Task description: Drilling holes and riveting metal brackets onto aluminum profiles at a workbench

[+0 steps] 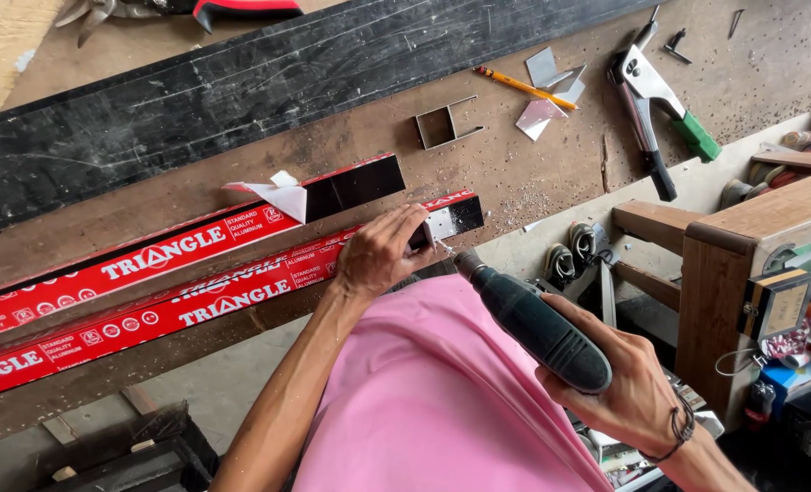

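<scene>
My left hand [382,251] presses down on the end of a long aluminium profile [241,292] wrapped in red printed film, near its bare black tip and a small shiny bracket [443,221]. My right hand [619,383] grips a dark green power drill [528,323]; its bit touches the profile just below the bracket. A second red-filmed profile [178,248] lies parallel behind, its film peeled back at the black end.
The wooden workbench [515,173] carries a wide black board [241,82], a bent metal bracket [442,126], a yellow pencil [524,87], metal offcuts [546,100], a green-handled rivet tool [656,109] and red-handled snips [196,9]. Wooden shelving [742,246] stands at right.
</scene>
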